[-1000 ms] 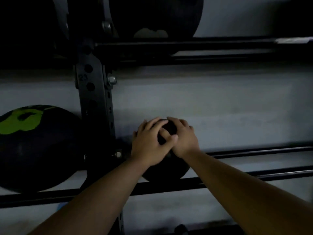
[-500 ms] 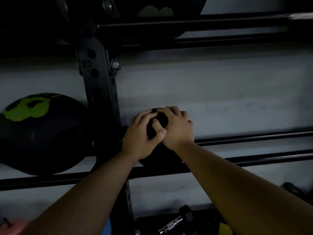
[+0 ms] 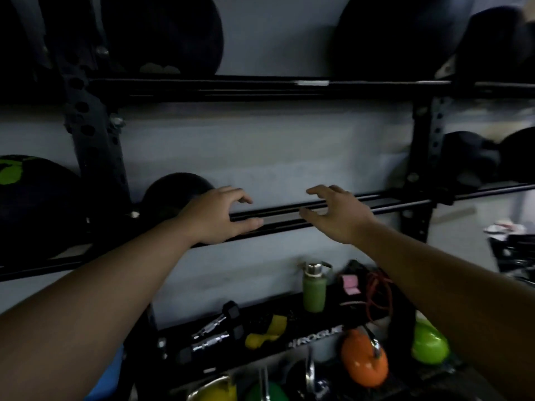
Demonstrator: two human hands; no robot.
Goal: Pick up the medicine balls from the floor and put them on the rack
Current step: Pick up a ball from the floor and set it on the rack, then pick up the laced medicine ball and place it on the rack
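Right of the big green-marked ball (image 3: 31, 204), the small medicine ball (image 3: 173, 195) sits on the rack (image 3: 405, 201) rails. Just beside it, your left hand (image 3: 217, 217) and right hand (image 3: 337, 214) hang loosely spread, holding nothing. It is probably dense and smooth, so cup it low from both sides.

Green bottle (image 3: 314, 290) upright, pink item (image 3: 350, 283) just right; dumbbells (image 3: 214, 331) left; orange kettlebell (image 3: 363, 363) lower, near camera.

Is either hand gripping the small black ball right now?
No: the left hand and right hand hang open with nothing between their fingers, while the small black ball sits on the rack rails.
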